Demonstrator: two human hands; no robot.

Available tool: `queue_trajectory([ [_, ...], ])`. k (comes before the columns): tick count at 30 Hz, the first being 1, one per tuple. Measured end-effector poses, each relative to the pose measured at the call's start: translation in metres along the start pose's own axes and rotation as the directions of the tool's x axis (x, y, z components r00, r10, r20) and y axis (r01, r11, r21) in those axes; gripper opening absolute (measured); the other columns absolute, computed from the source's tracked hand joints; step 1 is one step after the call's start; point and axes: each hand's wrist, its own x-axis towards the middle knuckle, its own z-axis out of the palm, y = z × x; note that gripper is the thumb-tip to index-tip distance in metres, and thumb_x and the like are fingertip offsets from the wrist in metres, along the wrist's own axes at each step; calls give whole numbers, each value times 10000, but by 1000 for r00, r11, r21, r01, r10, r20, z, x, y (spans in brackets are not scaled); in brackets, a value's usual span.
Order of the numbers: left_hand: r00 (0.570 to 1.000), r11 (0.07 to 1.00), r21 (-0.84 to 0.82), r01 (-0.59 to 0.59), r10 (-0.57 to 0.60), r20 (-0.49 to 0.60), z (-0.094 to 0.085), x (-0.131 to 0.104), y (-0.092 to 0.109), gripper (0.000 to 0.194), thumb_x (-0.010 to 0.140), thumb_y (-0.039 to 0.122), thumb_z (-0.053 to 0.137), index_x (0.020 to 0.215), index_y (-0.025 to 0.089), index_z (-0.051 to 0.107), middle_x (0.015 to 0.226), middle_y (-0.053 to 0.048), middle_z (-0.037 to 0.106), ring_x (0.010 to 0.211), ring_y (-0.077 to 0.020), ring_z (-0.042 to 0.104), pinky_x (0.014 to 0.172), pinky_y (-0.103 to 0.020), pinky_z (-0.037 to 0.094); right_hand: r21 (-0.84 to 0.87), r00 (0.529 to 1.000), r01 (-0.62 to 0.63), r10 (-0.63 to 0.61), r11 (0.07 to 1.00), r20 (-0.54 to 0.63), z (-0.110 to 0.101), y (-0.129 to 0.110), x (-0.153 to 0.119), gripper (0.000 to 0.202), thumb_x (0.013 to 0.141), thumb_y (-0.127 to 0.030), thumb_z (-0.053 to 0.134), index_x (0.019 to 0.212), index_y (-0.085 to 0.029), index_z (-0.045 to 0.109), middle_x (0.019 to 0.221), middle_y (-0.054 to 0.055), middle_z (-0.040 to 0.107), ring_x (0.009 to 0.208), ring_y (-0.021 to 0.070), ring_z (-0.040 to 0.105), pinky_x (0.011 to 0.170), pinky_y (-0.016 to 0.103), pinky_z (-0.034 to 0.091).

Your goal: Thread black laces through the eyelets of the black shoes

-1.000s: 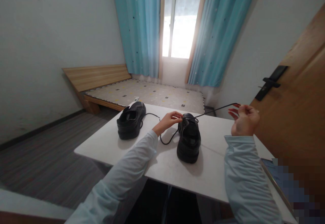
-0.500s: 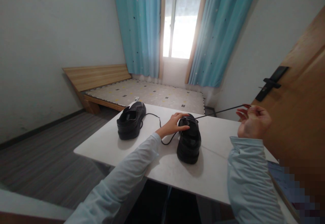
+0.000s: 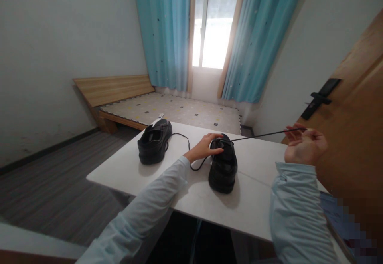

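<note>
A black shoe (image 3: 223, 172) stands on the white table in front of me, its heel towards me. My left hand (image 3: 205, 147) grips its front part, thumb on the near side and fingers over the lace area. Out to the right, my right hand (image 3: 306, 144) pinches the end of a black shoelace (image 3: 260, 135), which runs taut from the shoe. Another stretch of lace hangs in a loop left of this shoe, partly behind my left hand. A second black shoe (image 3: 154, 142) rests farther left, with its own lace trailing on the table.
The white table (image 3: 119, 176) has its near edge close to my body. Beyond it is a low wooden bed (image 3: 179, 110) beneath a window with blue curtains (image 3: 167, 36). A wooden door (image 3: 353, 108) with a black handle stands at the right.
My right hand has moved a little farther right and slightly down, drawing out more lace. My left hand and both shoes have stayed in place.
</note>
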Motion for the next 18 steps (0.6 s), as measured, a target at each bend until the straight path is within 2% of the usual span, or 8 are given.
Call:
queue_trajectory([
  [4, 998, 997, 39, -66, 67, -9, -1, -1, 7, 482, 761, 353, 616, 1213, 223, 515, 1216, -78, 515, 1182, -216, 435, 1042, -370, 320, 16, 998, -67, 67, 998, 21, 4, -4, -4, 143, 801, -71, 366, 800, -213, 377, 640, -25, 619, 497, 146, 630, 586, 342, 523],
  [8, 996, 993, 72, -90, 91, -6, 0, -1, 15, 328, 759, 301, 616, 1078, 225, 623, 1209, -82, 510, 1196, -231, 424, 1054, -385, 310, -27, 986, -71, 75, 997, 152, 3, -4, -6, 98, 813, -155, 442, 818, -232, 381, 540, -89, 534, 411, 110, 549, 586, 340, 531],
  [14, 989, 988, 51, -145, 146, -26, 7, 2, 18, 231, 761, 259, 615, 982, 211, 661, 1166, -83, 551, 1160, -211, 476, 1028, -369, 363, -192, 932, 61, 13, 979, 362, 3, 5, -12, 190, 747, -339, 621, 820, -226, 488, 493, -113, 465, 406, 80, 471, 581, 301, 519],
  [18, 982, 982, 13, -186, 186, -27, 9, 4, 16, 228, 776, 244, 594, 989, 192, 656, 1128, -87, 580, 1177, -204, 480, 1031, -355, 369, -396, 867, 178, 46, 901, 495, 3, 16, -16, 238, 709, -402, 648, 793, -184, 602, 512, -71, 517, 455, 92, 497, 550, 262, 475],
])
